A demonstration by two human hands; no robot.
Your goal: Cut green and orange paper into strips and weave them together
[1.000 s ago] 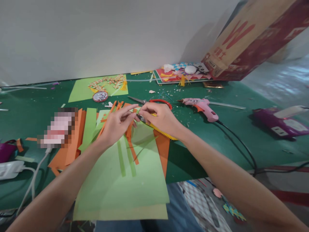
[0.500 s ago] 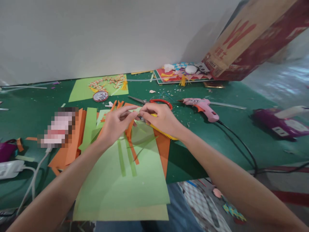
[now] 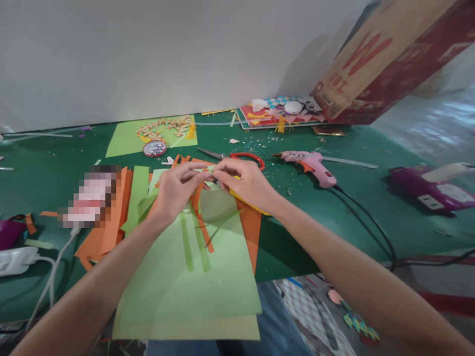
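My left hand (image 3: 177,192) and my right hand (image 3: 248,184) meet over a green table, fingertips pinched together on thin green and orange paper strips (image 3: 200,195). The strips hang down from the pinch onto a light green paper sheet (image 3: 193,287) that overhangs the table's near edge. Two loose green strips (image 3: 193,242) and an orange strip lie on that sheet. Under my right hand lies an orange sheet (image 3: 251,232) with a yellow serrated edge beside it.
Red-handled scissors (image 3: 237,157) lie just beyond my hands. A pink glue gun (image 3: 311,165) with a black cord sits to the right, a purple device (image 3: 430,188) farther right. Orange and green paper piles (image 3: 122,207) lie left, a cardboard box (image 3: 378,64) at the back right.
My hands have drawn slightly closer and lifted a little, the fingertips working the strips; the hanging green strip has shifted. Everything else on the table is as before.
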